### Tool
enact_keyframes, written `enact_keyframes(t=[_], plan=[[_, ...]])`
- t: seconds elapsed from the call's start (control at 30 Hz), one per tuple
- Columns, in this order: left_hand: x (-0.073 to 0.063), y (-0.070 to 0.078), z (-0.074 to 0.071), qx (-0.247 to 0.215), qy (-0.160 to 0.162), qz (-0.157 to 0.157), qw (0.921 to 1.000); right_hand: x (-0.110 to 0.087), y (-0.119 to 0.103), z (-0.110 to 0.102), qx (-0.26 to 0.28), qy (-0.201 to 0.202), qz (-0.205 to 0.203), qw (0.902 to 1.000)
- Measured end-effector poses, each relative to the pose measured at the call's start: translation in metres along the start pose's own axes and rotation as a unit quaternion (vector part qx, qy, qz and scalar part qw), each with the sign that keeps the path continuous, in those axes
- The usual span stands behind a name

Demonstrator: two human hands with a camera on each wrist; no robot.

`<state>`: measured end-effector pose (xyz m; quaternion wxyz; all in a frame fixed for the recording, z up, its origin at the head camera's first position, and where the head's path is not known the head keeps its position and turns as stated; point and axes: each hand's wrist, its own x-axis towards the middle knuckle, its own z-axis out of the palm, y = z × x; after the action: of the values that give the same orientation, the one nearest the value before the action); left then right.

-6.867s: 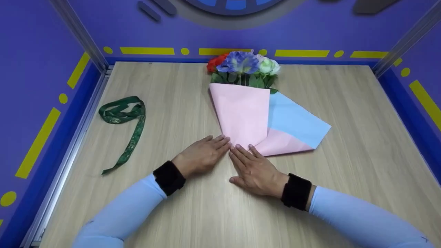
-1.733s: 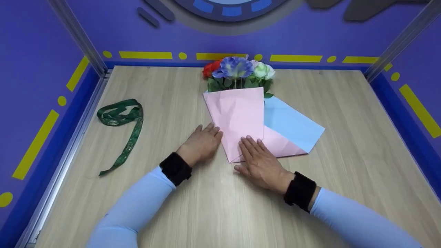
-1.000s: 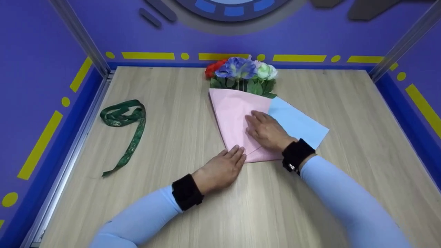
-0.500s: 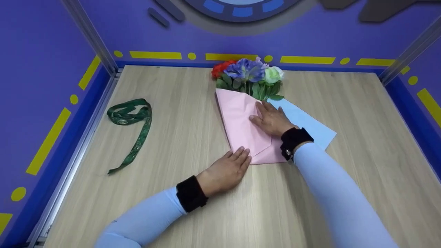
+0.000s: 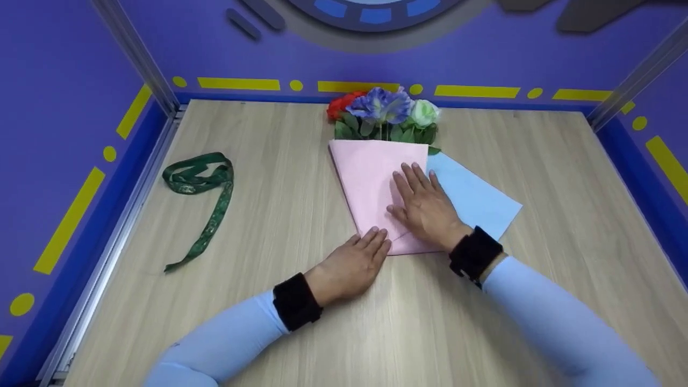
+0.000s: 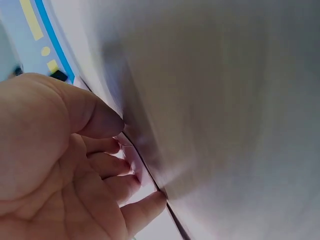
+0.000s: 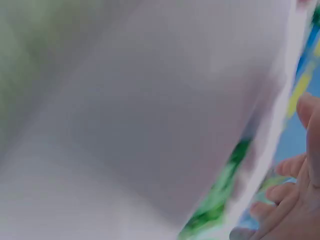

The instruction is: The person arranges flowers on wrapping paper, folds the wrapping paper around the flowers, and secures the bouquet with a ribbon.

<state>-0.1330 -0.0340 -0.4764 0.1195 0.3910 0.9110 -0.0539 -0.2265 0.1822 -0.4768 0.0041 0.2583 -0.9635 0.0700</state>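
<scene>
In the head view a bunch of artificial flowers, red, purple and pale green, lies at the far middle of the table. Its lower part is covered by a folded flap of pink wrapping paper. The paper's light blue side spreads out to the right. My left hand rests with straight fingers on the pointed lower end of the wrap. Across the flap's right part lies my right hand, fingers spread. In the left wrist view, the left fingertips are right at the paper's edge.
A green patterned ribbon lies loosely looped on the left of the wooden table. Blue-purple panels with yellow marks stand along the back and both sides.
My right hand has moved from the wrap's lower end up onto the flap, then slightly back with its fingers spread. My left hand has shifted onto the lower tip. The flap now lies flatter.
</scene>
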Motion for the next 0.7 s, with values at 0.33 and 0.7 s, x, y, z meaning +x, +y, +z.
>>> enact_keyframes(t=[0.33, 0.7], plan=[[-0.002, -0.002, 0.001, -0.019, -0.005, 0.011, 0.9998, -0.07, -0.015, 0.023, 0.068, -0.073, -0.002, 0.995], [-0.003, -0.002, 0.0, -0.019, -0.03, 0.002, 0.9994, -0.084, -0.026, 0.018, -0.012, -0.075, -0.053, 0.9957]])
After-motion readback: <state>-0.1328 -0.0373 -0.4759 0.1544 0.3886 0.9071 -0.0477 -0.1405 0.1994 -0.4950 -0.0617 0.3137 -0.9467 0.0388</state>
